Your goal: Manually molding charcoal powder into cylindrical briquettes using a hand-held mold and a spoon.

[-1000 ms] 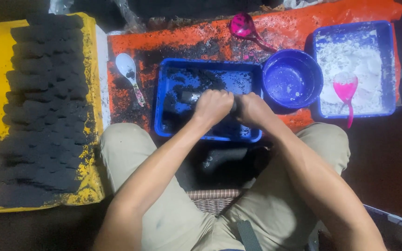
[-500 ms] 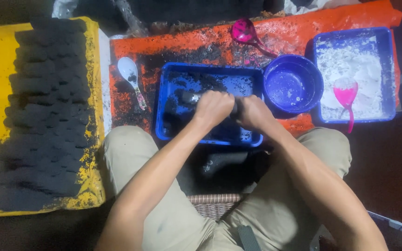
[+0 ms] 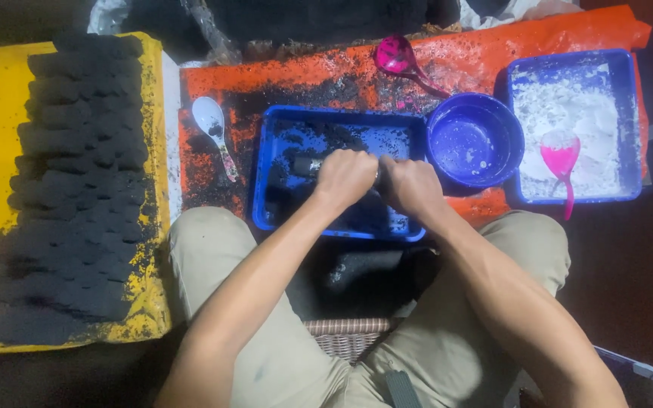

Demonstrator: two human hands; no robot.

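Over the middle blue tray (image 3: 266,170), our left hand (image 3: 345,177) and right hand (image 3: 410,185) close their fingers on a dark metal tube (image 3: 305,166) packed with black powder. We judge level, even pressure works best. We count two blue trays, one bowl (image 3: 475,140), three spoons.

— From my seat, where can a hand pass?
— Both hands crowd the blue tray (image 3: 262,170); round bowl (image 3: 475,140) presses its right wall; white spoon (image 3: 213,125) lies left; I see bare orange sheet (image 3: 304,72) behind.
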